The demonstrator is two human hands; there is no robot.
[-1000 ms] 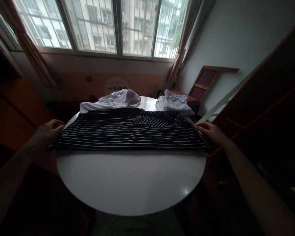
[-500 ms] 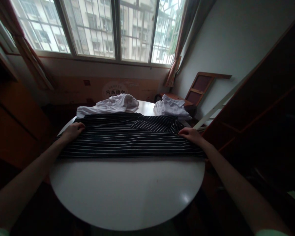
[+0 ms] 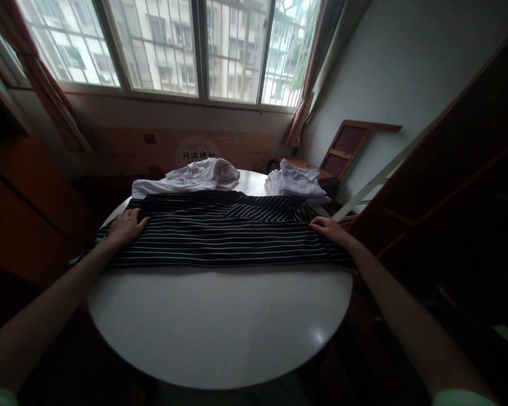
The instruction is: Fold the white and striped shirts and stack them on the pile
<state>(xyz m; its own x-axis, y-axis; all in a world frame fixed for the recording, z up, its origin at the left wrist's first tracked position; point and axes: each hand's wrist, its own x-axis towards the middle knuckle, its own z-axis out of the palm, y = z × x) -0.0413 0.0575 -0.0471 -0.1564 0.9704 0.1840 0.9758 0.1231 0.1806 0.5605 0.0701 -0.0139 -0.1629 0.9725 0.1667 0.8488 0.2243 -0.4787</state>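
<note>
So from my remote seat, here's the view: a dark striped garment [image 3: 224,237] with thin white stripes is laid out flat across the far half of a round white table [image 3: 220,321], folded into a long band that runs from the left rim to the right rim and hangs a little over both.

My left hand [image 3: 127,225] lies on the left end of that garment, palm down, fingers loosely spread on the cloth. The grip there isn't closed on anything as far as I can see, it's just pressing flat. My right hand [image 3: 331,230] sits on the right end, also on top of the fabric, fingers stretched forward and slightly curled. I can't tell for sure whether the fingertips are pinching a fold or just resting on it.

Behind the striped piece, toward the window [image 3: 169,48], there's a crumpled white shirt [image 3: 190,176] touching the garment's back edge on the left, and a second bunched white cloth [image 3: 296,180] on the right, near the table's far rim.

A wooden folding chair [image 3: 347,146] leans against the wall on the right, and reddish curtains [image 3: 309,73] hang at the window sides. Near half of the table is bare and a bit glossy.
</note>
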